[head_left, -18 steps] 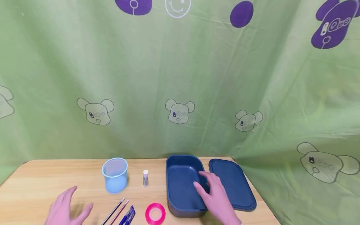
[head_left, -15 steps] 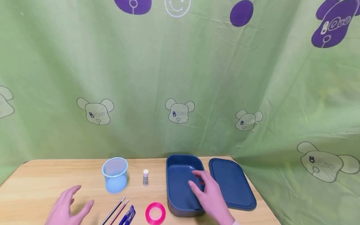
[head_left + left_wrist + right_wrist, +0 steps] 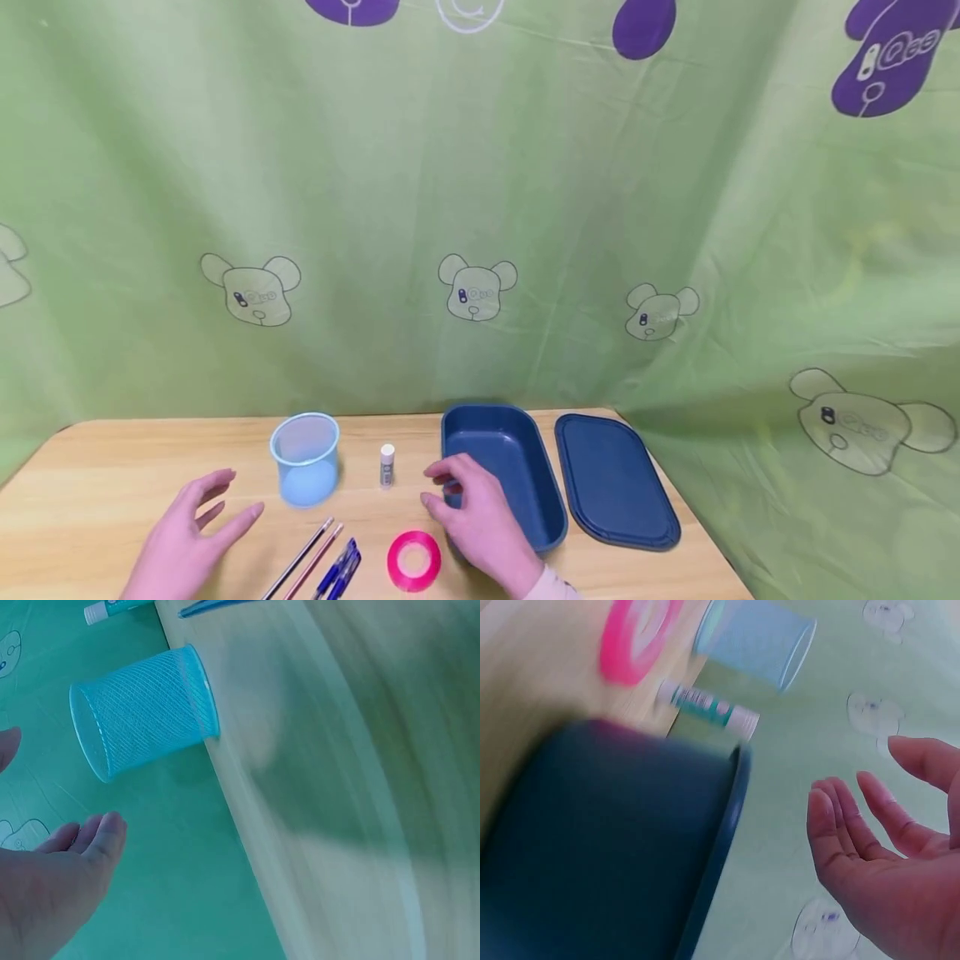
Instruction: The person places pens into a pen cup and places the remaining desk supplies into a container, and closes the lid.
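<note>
My left hand (image 3: pixel 183 533) hovers over the left part of the table, thumb and fingers spread apart with nothing between them. Just beyond it stands a light blue mesh pen cup (image 3: pixel 305 467), which also shows in the left wrist view. My right hand (image 3: pixel 483 521) is above the left side of a dark blue box (image 3: pixel 525 479), its fingers loosely bent and holding nothing. Left of that hand are an upright glue stick (image 3: pixel 387 467) and a roll of pink tape (image 3: pixel 414 562). In the right wrist view the hand (image 3: pixel 885 847) is apart from the box.
Two pencils (image 3: pixel 300 557) and some blue pens (image 3: pixel 341 571) lie at the table's front, between the hands. The box's flat blue lid (image 3: pixel 617 483) lies at the right edge. A green curtain (image 3: pixel 375 350) hangs right behind the wooden table (image 3: pixel 97 483).
My right hand has moved left, from over the box's right side to its left side. The left hand has shifted slightly right and forward. The head view has tilted down a little.
</note>
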The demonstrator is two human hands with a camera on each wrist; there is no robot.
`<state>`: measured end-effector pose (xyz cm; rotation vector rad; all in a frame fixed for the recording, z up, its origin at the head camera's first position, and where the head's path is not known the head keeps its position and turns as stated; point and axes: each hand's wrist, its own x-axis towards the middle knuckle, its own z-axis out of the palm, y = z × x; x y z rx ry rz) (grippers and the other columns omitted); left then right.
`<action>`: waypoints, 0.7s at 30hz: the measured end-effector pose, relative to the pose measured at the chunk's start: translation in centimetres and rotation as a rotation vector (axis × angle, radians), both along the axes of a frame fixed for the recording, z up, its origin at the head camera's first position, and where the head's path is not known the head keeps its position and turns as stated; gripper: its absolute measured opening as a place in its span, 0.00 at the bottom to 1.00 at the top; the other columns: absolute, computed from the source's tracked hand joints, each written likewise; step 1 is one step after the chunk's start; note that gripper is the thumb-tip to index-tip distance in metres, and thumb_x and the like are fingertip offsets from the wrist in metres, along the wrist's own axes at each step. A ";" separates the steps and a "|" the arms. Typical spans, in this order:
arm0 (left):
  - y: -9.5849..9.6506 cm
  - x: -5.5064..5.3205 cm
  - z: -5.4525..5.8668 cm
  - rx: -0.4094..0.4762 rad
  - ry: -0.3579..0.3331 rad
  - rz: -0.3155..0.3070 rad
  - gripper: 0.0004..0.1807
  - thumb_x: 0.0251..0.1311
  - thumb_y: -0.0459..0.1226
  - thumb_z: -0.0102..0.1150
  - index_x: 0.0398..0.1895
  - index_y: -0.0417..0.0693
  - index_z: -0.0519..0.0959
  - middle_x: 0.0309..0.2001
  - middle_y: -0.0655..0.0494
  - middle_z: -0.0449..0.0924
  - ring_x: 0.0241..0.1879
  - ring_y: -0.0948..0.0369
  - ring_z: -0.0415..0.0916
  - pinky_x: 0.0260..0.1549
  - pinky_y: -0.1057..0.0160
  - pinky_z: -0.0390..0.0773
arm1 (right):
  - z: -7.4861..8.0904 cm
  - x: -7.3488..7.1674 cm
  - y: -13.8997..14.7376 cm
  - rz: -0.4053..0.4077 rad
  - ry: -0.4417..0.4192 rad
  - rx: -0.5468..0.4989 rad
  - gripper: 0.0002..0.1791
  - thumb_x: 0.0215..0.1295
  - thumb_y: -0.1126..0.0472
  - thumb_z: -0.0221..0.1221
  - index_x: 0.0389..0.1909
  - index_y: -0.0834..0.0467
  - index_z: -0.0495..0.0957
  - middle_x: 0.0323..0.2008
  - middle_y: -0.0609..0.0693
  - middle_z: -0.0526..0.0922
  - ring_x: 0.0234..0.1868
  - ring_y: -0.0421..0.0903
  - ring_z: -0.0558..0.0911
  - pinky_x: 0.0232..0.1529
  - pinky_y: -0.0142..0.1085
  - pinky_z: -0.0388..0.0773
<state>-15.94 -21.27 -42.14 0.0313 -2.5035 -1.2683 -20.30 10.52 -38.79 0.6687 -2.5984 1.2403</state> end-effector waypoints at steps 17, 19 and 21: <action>2.1 -3.0 1.7 0.145 -0.049 -0.044 0.49 0.49 0.55 0.60 0.63 0.31 0.51 0.62 0.34 0.55 0.56 0.37 0.59 0.51 0.43 0.66 | -2.5 1.1 -6.6 0.255 -0.233 0.184 0.07 0.48 0.60 0.66 0.28 0.51 0.79 0.24 0.35 0.74 0.27 0.31 0.73 0.27 0.22 0.71; 2.1 -3.3 1.7 0.149 -0.061 -0.045 0.49 0.49 0.55 0.60 0.63 0.31 0.51 0.62 0.34 0.53 0.56 0.37 0.58 0.52 0.43 0.65 | -2.9 0.9 -6.9 0.236 -0.253 0.230 0.07 0.48 0.59 0.66 0.28 0.50 0.79 0.24 0.35 0.73 0.26 0.32 0.72 0.27 0.23 0.70; 2.1 -3.6 1.6 0.154 -0.071 -0.050 0.50 0.49 0.55 0.60 0.64 0.31 0.50 0.62 0.33 0.53 0.57 0.38 0.57 0.53 0.44 0.64 | -3.5 0.7 -7.2 0.220 -0.256 0.271 0.07 0.47 0.58 0.67 0.28 0.49 0.79 0.24 0.35 0.72 0.26 0.32 0.71 0.27 0.23 0.69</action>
